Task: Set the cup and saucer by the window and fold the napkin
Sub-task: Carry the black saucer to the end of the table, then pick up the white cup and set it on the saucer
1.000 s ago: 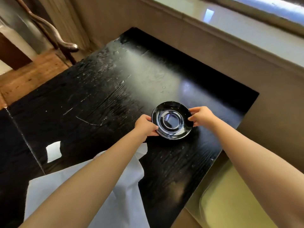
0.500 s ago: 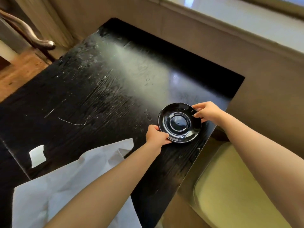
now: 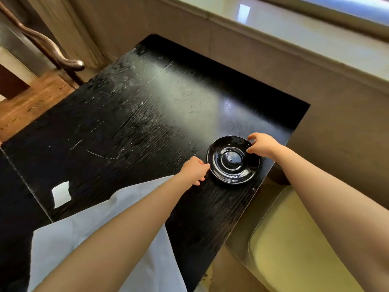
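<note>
A glossy black saucer [image 3: 232,160] lies flat on the black wooden table [image 3: 126,123], close to its right edge and near the wall under the window. My left hand [image 3: 194,170] grips the saucer's left rim with its fingertips. On the far right rim, my right hand [image 3: 262,144] pinches between thumb and fingers. A crumpled white napkin [image 3: 101,220] lies unfolded at the near left of the table, partly under my left forearm. No cup is in view.
A pale window sill [image 3: 294,34] runs along the top above a beige wall. A yellow-green cushioned seat [image 3: 294,249] sits just off the table's right edge. A small white patch [image 3: 61,193] shows on the table at the left. A curved dark wooden arm [image 3: 63,60] stands at far left.
Both hands have carried the saucer to the right, from the middle of the table to near its right edge. The napkin has stayed where it was.
</note>
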Motion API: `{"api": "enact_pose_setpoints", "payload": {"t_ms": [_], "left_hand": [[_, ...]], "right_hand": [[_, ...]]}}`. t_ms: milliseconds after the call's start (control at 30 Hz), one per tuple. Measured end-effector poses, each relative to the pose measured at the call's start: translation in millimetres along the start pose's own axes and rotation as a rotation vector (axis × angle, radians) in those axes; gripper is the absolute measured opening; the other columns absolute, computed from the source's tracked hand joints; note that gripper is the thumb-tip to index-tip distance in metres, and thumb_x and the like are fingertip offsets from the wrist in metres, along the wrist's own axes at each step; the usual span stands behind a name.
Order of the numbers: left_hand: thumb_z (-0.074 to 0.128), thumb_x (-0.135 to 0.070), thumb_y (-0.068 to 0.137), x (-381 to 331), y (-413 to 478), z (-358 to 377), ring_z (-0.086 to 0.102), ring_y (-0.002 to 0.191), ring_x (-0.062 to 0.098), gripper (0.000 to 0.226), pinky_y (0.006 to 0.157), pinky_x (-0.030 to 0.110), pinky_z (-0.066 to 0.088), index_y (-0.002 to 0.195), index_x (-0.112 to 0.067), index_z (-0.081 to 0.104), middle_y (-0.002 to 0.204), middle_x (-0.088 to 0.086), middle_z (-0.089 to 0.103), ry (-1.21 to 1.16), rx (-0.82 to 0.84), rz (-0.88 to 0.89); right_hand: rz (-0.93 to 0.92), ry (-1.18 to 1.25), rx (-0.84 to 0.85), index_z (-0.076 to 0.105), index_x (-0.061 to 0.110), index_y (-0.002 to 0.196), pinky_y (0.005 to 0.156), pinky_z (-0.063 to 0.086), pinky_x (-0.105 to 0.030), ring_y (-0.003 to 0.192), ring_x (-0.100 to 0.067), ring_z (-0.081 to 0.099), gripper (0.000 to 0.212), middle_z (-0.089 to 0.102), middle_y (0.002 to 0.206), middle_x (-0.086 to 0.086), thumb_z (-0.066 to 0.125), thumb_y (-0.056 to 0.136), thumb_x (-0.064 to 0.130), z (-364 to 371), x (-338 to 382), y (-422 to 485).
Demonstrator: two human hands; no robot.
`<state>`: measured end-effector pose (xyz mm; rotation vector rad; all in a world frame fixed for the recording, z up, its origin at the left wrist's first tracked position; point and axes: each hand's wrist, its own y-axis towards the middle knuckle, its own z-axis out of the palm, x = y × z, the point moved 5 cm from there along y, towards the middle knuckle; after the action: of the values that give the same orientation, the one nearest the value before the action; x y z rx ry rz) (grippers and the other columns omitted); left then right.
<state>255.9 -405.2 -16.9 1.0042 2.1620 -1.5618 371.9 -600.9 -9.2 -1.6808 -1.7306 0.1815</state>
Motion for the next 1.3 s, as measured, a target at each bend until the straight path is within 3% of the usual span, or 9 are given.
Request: {"api": "enact_pose_setpoints", "payload": {"t_ms": [200,367,500,600,733,900,1033,1200,1300], "left_hand": [[0.042,-0.034,0.096,6.1,-24.6,-78.6,0.058,0.095,0.021,0.036,0.086,0.038,0.050,0.120,-0.009,0.053,0.108,0.008,0.060,0.201,-0.032,0.045],[0.039,-0.038,0.097,44.3,-64.9,-144.9,0.055,0.115,0.025,0.046,0.096,0.043,0.046,0.134,-0.010,0.043,0.130,0.010,0.056,0.222,-0.022,-0.015],[0.038,-0.044,0.096,93.2,-101.7,-198.1,0.058,0.113,0.022,0.051,0.094,0.041,0.048,0.137,-0.013,0.040,0.130,0.007,0.058,0.267,-0.014,-0.097],[0.038,-0.044,0.096,137.4,-132.0,-234.1,0.058,0.113,0.022,0.051,0.095,0.041,0.048,0.138,-0.014,0.038,0.130,0.006,0.058,0.234,-0.032,-0.145],[0.042,-0.041,0.096,202.1,-170.7,-273.8,0.056,0.116,0.022,0.052,0.096,0.042,0.047,0.140,-0.014,0.035,0.134,0.007,0.055,0.129,-0.067,-0.230],[0.042,-0.040,0.096,276.0,-211.7,-307.9,0.056,0.116,0.022,0.050,0.093,0.040,0.047,0.138,-0.015,0.040,0.133,0.006,0.056,0.049,-0.154,-0.309],[0.043,-0.036,0.097,334.9,-238.4,-325.7,0.054,0.119,0.022,0.048,0.097,0.039,0.046,0.138,-0.013,0.039,0.135,0.008,0.054,-0.050,-0.230,-0.343],[0.052,-0.034,0.092,399.4,-261.1,-339.2,0.058,0.106,0.019,0.042,0.091,0.037,0.050,0.130,-0.017,0.049,0.124,0.006,0.058,-0.125,-0.388,-0.319],[0.063,-0.039,0.084,429.0,-271.1,-330.9,0.052,0.117,0.021,0.066,0.090,0.033,0.047,0.141,-0.021,0.036,0.135,0.007,0.050,-0.217,-0.426,-0.289]], "right_hand": [[-0.105,-0.074,-0.019,0.049,0.013,0.131,0.105,0.038,-0.036,0.123,-0.030,0.049,0.048,0.051,0.135,-0.013,0.061,0.085,0.020,-20.6,55.4,-24.8],[-0.222,-0.177,0.196,0.055,0.012,0.126,0.105,0.039,-0.034,0.119,-0.023,0.052,0.042,0.055,0.132,-0.006,0.060,0.088,0.027,3.9,125.6,-56.0],[-0.239,-0.235,0.365,0.051,0.018,0.128,0.088,0.050,-0.035,0.106,-0.019,0.054,0.040,0.056,0.119,-0.002,0.053,0.091,0.033,46.3,185.9,-88.2],[-0.269,-0.296,0.442,0.052,0.015,0.127,0.090,0.051,-0.037,0.099,-0.019,0.054,0.039,0.057,0.106,-0.003,0.050,0.092,0.033,86.0,233.5,-114.5],[-0.351,-0.379,0.527,0.054,0.014,0.124,0.086,0.052,-0.034,0.108,-0.020,0.057,0.037,0.057,0.120,-0.004,0.048,0.092,0.032,144.9,291.0,-148.0],[-0.457,-0.431,0.577,0.057,0.011,0.119,0.075,0.051,-0.030,0.090,-0.016,0.058,0.033,0.055,0.100,-0.003,0.046,0.093,0.027,215.7,355.8,-185.5],[-0.540,-0.458,0.629,0.055,0.008,0.122,0.087,0.051,-0.037,0.107,-0.024,0.059,0.034,0.055,0.111,-0.008,0.046,0.094,0.025,272.9,399.2,-215.9],[-0.651,-0.478,0.662,0.051,0.014,0.128,0.072,0.051,-0.028,0.092,-0.019,0.057,0.038,0.056,0.107,-0.007,0.052,0.092,0.025,335.0,430.7,-243.7],[-0.771,-0.525,0.653,0.047,0.014,0.134,0.088,0.046,-0.031,0.104,-0.021,0.055,0.041,0.056,0.126,-0.011,0.050,0.093,0.021,362.4,445.6,-261.8]]}}
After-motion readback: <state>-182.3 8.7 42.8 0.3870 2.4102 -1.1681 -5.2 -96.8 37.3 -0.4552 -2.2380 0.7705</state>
